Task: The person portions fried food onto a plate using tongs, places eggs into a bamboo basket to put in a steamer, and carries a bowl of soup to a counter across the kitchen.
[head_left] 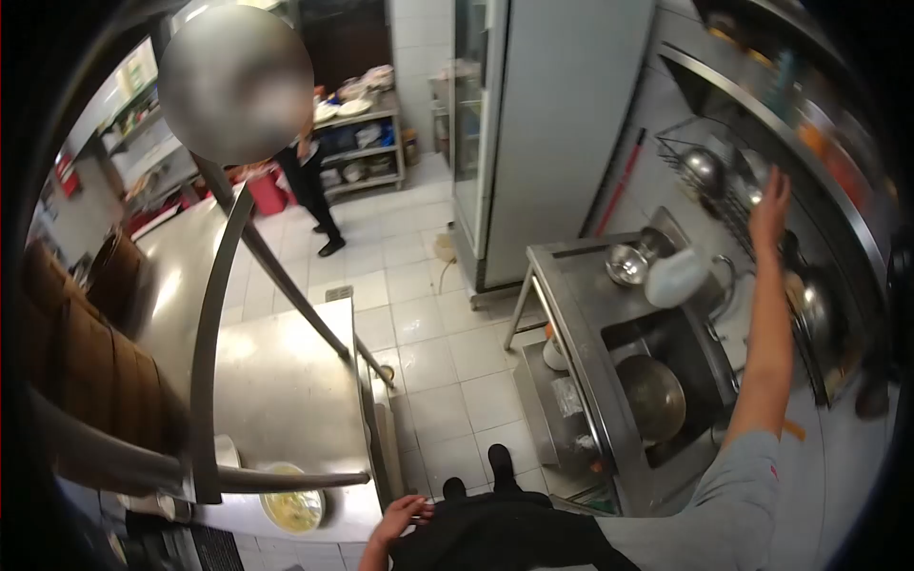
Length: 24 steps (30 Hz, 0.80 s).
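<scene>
My right arm stretches up to the right, and my right hand is open with its fingers extended at the wire wall rack. Metal bowls or ladles, among them a round shiny one, hang or sit on this rack close to my fingers. Whether a fingertip touches any of them I cannot tell. Low at my waist, my left hand hangs with loosely bent fingers and nothing visible in them. A bowl of yellowish food in liquid stands on the steel table to its left.
A steel sink holding a large round pan is at my right. On its counter are a metal bowl and a whitish translucent item. A tall fridge stands ahead. Bamboo steamers are stacked left; another person stands beyond.
</scene>
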Motion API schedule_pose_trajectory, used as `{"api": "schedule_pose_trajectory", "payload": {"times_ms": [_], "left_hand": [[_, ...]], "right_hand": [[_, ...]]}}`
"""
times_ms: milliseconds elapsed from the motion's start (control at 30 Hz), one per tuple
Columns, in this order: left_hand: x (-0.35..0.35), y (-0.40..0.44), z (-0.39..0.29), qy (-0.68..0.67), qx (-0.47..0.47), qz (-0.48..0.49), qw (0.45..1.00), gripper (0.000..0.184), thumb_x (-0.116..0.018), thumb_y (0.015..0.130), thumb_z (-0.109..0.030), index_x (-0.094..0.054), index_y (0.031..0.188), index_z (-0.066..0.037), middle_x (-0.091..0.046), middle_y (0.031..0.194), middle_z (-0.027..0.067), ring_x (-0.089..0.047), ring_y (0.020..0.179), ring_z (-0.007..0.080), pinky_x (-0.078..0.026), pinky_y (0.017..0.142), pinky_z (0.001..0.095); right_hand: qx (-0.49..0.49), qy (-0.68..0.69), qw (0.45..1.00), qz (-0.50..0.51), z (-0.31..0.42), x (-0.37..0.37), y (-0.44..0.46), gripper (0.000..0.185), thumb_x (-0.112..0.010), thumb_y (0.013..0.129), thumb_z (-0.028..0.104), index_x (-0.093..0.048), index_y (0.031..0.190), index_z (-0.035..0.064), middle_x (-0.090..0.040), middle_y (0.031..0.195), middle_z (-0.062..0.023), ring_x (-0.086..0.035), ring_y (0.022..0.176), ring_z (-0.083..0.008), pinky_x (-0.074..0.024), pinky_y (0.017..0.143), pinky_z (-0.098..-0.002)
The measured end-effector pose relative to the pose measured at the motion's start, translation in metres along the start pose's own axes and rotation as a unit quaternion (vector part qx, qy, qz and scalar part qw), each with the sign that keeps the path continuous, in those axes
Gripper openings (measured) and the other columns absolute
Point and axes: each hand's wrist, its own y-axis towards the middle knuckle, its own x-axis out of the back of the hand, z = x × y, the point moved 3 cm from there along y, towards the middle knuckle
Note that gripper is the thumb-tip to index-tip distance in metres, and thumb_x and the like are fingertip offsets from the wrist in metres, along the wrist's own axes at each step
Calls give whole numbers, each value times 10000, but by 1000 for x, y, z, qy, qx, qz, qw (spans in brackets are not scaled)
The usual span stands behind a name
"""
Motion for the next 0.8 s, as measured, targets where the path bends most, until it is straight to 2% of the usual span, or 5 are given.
{"api": "schedule_pose_trajectory", "payload": {"times_ms": [267,367,433,700,800], "left_hand": [[56,-128,59,-197,-47,-195,960,606,-393,1047,-479,-542,1268,65,-691,1081,225,-680,1017,394,-570,898,530],[106,-129,119,-311,-190,-387,847,764,-415,983,-660,-537,1264,40,-688,1029,191,-682,908,314,-542,775,443],[116,-129,126,-411,-244,-481,735,772,-416,1002,-613,-368,1446,16,-542,1298,259,-609,1102,378,-512,944,495],[138,-136,44,-392,-285,-519,704,654,-496,1007,-472,-402,1384,55,-499,1313,291,-620,1032,353,-612,765,487],[165,-123,56,-415,-242,-506,717,466,-490,998,-280,-464,1285,86,-553,1231,274,-654,958,352,-629,738,491]], "right_hand": [[-15,-85,994,64,-30,-142,59,823,-561,905,-61,-211,1580,253,-250,1565,-263,-452,1335,-451,-518,1007,-484],[69,-148,982,94,-79,-237,71,756,-546,913,-21,-261,1573,211,-426,1462,-280,-501,1310,-402,-494,1019,-446],[236,-76,960,128,-164,-371,88,693,-662,881,52,-381,1513,98,-415,1523,-202,-453,1375,-341,-417,1106,-427],[143,-152,952,223,-140,-337,141,752,-678,917,297,-323,1549,97,-423,1539,-175,-372,1437,-325,-327,1157,-407],[98,253,912,309,-24,-260,84,666,-640,944,296,-374,1520,92,-443,1521,-155,-414,1404,-293,-375,1113,-409]]}}
